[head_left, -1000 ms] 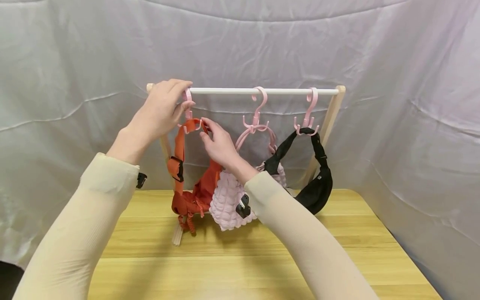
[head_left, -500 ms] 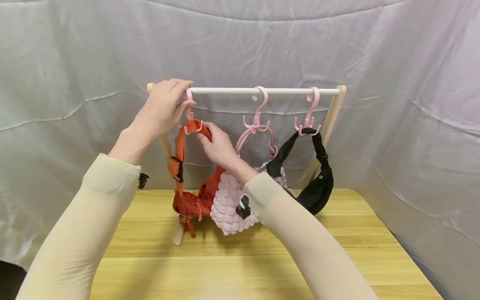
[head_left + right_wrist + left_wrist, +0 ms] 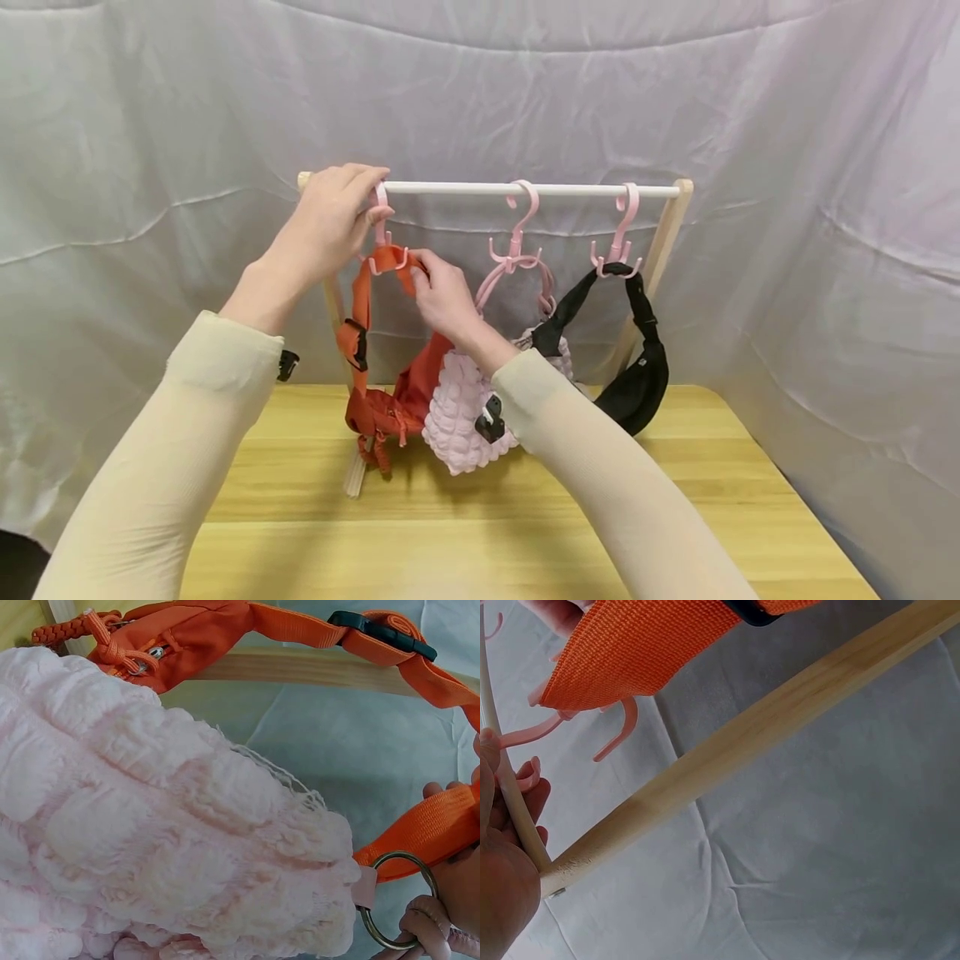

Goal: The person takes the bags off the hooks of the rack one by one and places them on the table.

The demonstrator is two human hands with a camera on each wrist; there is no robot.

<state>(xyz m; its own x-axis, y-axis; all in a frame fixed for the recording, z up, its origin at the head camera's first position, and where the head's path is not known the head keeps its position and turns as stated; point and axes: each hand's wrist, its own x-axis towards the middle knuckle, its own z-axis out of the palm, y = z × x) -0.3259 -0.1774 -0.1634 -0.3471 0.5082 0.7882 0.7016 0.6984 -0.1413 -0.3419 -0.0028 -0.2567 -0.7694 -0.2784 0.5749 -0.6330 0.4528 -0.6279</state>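
White rail [image 3: 465, 188] – the reference for all entries – on a wooden frame [image 3: 663, 237], over a table [image 3: 375, 550].

Left hand [image 3: 324, 212]: at the rail's left end; grip clasping the left hook [image 3: 381, 197], thumb against its stem, other fingers over and behind the rail.

Right hand [image 3: 447, 298]: below the rail, right of the left hook; grip pinching the orange strap [image 3: 387, 257].

Orange bag [image 3: 420, 379]: below the rail's left part, slung by that strap, which lies looped in the left hook's prongs; black buckle [image 3: 356, 343] on the strap's left side.

Middle hook [image 3: 517, 240], pink: slightly right of the rail's centre; carries a puffy pink bag [image 3: 457, 408] by its handle [image 3: 489, 283] – metal ring [image 3: 403, 854] fitted.

Right hook [image 3: 622, 237], pink: near the rail's right end; carries a black bag [image 3: 633, 387].

Grey cloth [image 3: 465, 100]: behind the rail, creased.
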